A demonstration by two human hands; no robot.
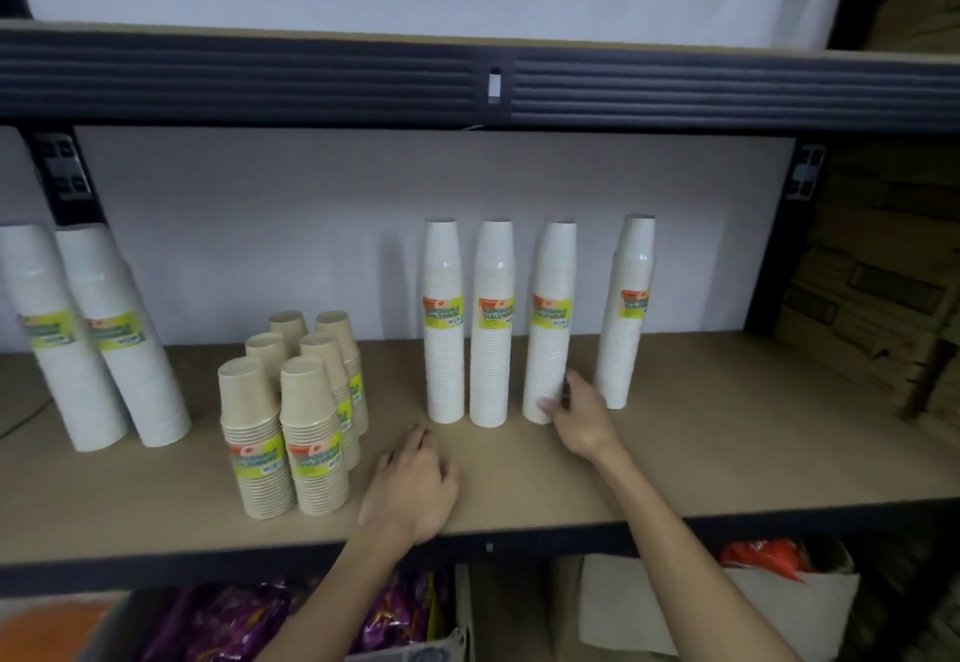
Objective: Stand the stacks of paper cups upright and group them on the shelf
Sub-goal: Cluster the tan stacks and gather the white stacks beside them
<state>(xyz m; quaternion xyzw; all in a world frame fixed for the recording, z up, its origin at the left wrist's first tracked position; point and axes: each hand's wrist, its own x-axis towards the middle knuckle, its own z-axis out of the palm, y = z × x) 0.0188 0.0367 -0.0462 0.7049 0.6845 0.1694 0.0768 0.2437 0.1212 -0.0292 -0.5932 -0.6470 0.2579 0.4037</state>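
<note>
Wooden shelf (pixel 701 453) boards carry four tall white cup stacks (pixel 493 323) upright toward the back right, short brown stacks (pixel 291 427) left of centre, two more white stacks (pixel 109 344) near the left edge. The right hand (pixel 579 417) has its fingers around the third stack's base; the left hand (pixel 410 484) rests flat, fingers loose, by the front edge.
</note>
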